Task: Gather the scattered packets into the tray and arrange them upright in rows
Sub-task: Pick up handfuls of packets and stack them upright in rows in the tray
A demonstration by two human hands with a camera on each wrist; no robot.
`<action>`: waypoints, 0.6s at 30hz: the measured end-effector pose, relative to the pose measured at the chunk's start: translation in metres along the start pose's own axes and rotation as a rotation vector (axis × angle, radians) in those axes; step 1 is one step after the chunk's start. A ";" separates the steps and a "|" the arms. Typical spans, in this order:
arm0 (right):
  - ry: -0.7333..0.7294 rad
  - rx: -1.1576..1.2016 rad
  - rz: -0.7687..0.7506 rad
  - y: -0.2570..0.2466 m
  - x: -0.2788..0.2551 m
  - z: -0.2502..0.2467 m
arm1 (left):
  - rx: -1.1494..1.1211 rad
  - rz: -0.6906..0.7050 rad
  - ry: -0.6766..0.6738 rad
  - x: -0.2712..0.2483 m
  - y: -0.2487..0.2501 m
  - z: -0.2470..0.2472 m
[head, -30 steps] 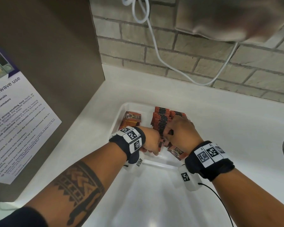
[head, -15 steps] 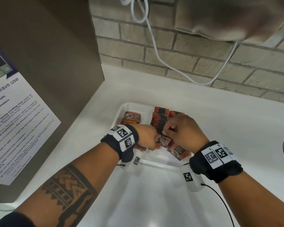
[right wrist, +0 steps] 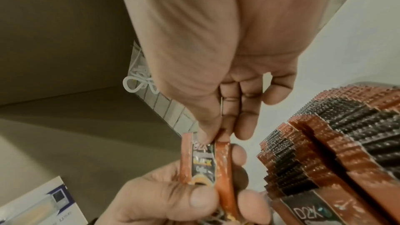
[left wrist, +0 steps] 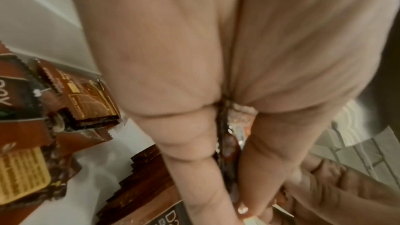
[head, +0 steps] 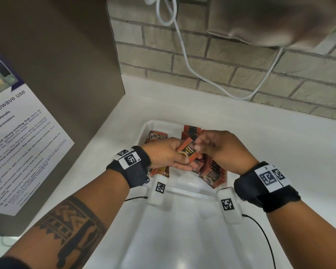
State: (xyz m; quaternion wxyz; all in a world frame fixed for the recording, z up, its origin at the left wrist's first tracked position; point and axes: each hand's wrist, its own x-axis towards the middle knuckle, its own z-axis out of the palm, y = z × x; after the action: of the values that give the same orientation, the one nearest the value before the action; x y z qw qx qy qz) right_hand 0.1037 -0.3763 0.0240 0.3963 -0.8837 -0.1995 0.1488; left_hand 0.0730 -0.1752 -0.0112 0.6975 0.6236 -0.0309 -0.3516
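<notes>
You have 2 hands [head: 167, 154] in view | 1 white tray [head: 143, 131] | 1 packet [head: 188, 150] held up between your hands | 1 row of upright packets [head: 191, 131] in the tray, too tightly packed for you to count | about 2 loose packets [head: 156, 135] at the tray's left side | 1 white cable [head: 184, 53] | 1 notice [head: 17, 144].

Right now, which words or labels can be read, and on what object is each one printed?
"D2X" and "BLACK": packet held by left hand and right hand.
"D2X", "BLACK": front packet in tray.
"microwave use": notice; its small print is mostly unreadable.
Wristband markers: no words.
</notes>
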 end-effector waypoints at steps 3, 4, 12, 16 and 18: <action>0.041 -0.003 0.012 0.003 0.002 -0.001 | 0.220 0.031 0.100 0.000 0.001 -0.001; 0.049 -0.004 0.013 0.003 0.002 -0.002 | 0.321 0.048 0.165 0.001 0.002 -0.002; 0.073 -0.128 0.033 -0.005 0.004 0.005 | 0.759 0.141 0.411 0.004 0.002 -0.005; 0.043 -0.204 0.053 -0.007 0.002 0.010 | 1.095 -0.045 0.445 0.004 0.001 -0.009; 0.013 -0.173 0.076 -0.006 0.001 0.012 | 1.146 -0.130 0.451 0.003 -0.001 -0.011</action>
State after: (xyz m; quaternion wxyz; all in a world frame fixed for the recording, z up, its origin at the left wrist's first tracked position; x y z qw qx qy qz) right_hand 0.0981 -0.3641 0.0211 0.3140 -0.9226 -0.1750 0.1402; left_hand 0.0806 -0.1674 -0.0157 0.2182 0.9586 -0.0287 -0.1805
